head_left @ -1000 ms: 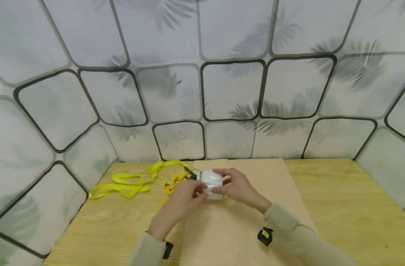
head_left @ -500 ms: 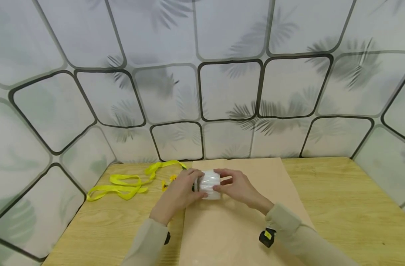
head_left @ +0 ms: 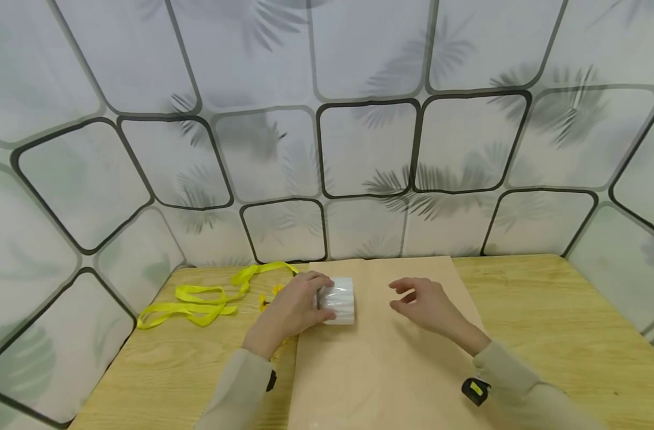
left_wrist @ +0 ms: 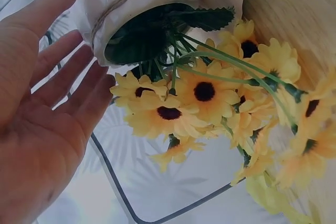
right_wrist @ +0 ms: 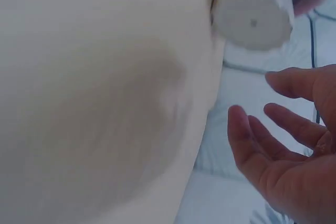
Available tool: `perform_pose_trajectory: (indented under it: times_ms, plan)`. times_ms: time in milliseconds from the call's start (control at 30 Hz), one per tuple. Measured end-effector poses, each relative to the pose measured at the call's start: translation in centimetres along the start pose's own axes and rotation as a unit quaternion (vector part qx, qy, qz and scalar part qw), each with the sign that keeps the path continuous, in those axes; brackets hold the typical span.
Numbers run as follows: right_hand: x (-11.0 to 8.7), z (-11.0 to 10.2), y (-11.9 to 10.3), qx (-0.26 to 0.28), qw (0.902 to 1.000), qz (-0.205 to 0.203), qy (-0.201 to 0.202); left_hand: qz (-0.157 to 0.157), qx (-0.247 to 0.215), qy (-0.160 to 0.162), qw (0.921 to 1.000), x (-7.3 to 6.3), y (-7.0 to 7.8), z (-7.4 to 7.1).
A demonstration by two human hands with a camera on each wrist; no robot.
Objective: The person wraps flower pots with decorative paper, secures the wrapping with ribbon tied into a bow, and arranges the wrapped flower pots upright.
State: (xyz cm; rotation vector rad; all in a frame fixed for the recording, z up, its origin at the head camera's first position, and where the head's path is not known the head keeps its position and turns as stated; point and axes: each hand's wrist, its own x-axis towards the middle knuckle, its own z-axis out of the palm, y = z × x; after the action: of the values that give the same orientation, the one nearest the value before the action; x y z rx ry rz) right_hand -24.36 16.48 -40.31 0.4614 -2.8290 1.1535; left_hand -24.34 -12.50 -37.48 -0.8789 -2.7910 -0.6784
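A white ridged flower pot (head_left: 340, 301) lies on its side on the sheet of brown paper (head_left: 380, 370). My left hand (head_left: 291, 306) holds it near the rim, thumb on one side and fingers on the other. In the left wrist view, twine (left_wrist: 123, 1) circles the pot's neck, and yellow artificial flowers (left_wrist: 203, 91) with dark centres spill out on green stems. My right hand (head_left: 434, 307) hovers above the paper, to the right of the pot and apart from it, fingers loosely bent around nothing. The right wrist view shows the pot's flat base (right_wrist: 253, 23) facing that hand.
A yellow ribbon (head_left: 197, 304) lies in loose loops on the wooden table (head_left: 563, 334), left of the flowers. Behind the table's far edge hangs a patterned curtain-like wall (head_left: 370, 149).
My right hand has let go of the pot's base end and moved right. My left hand has shifted its hold to around the rim. The pot stays nearly in place.
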Motion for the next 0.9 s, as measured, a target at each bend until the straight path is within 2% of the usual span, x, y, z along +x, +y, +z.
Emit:
perform_pose_trajectory:
  times_ms: [167,267,367,533,667,900]
  plan:
    - [-1.4,-3.4,3.7,-0.104,0.9941,0.015,0.026,-0.001,-0.01,0.003,0.9999,0.2,0.1,0.1]
    - [-2.1,-5.2,6.0,-0.147,0.9875,0.049,0.027,-0.012,-0.019,0.005,0.9997,0.2,0.2,0.2]
    - [-2.8,-6.6,7.7,-0.17,0.9813,0.091,0.009,-0.018,-0.015,0.011,0.9997,0.2,0.3,0.4]
    - [-3.5,-7.2,9.0,-0.165,0.978,0.126,-0.017,-0.005,0.003,0.014,0.9999,0.2,0.4,0.6]
    - [-3.5,-6.9,9.0,-0.149,0.9792,0.137,-0.017,-0.005,0.012,0.014,0.9998,0.2,0.5,0.7]
    - [-2.8,-7.0,9.1,-0.148,0.9785,0.144,-0.008,-0.01,-0.009,0.017,0.9998,0.1,0.4,0.7]
